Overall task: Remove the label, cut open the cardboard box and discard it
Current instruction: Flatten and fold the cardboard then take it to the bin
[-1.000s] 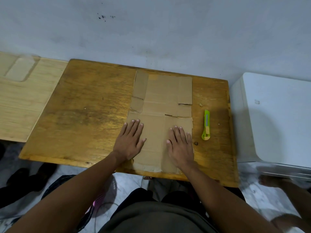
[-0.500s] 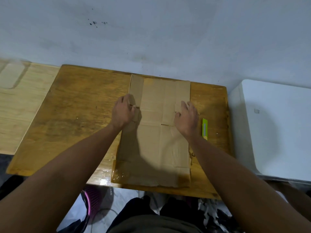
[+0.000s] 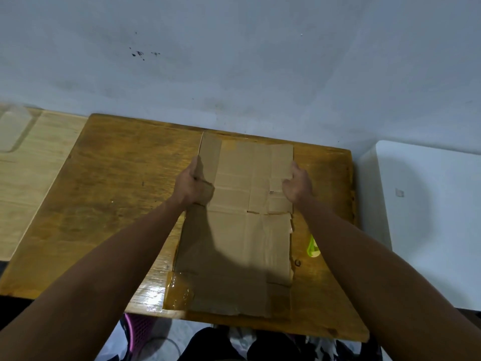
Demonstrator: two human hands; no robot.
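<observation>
A flattened brown cardboard box point(image 3: 242, 230) lies on the wooden table point(image 3: 117, 204), with shiny clear tape at its near left corner. My left hand point(image 3: 194, 185) grips the cardboard's left edge at the far half. My right hand point(image 3: 296, 185) grips the right edge opposite it. The far half looks slightly raised off the table. A green utility knife point(image 3: 312, 247) lies to the right of the cardboard, mostly hidden by my right forearm.
A white box-like appliance point(image 3: 429, 217) stands right of the table. A lighter wooden surface point(image 3: 31, 162) adjoins on the left. A grey wall runs just behind the table. A purple basket point(image 3: 138, 332) shows below the table's near edge.
Both hands moved from lying flat on the cardboard's near half to its far half, and now clasp its left and right edges. The camera view shifted forward.
</observation>
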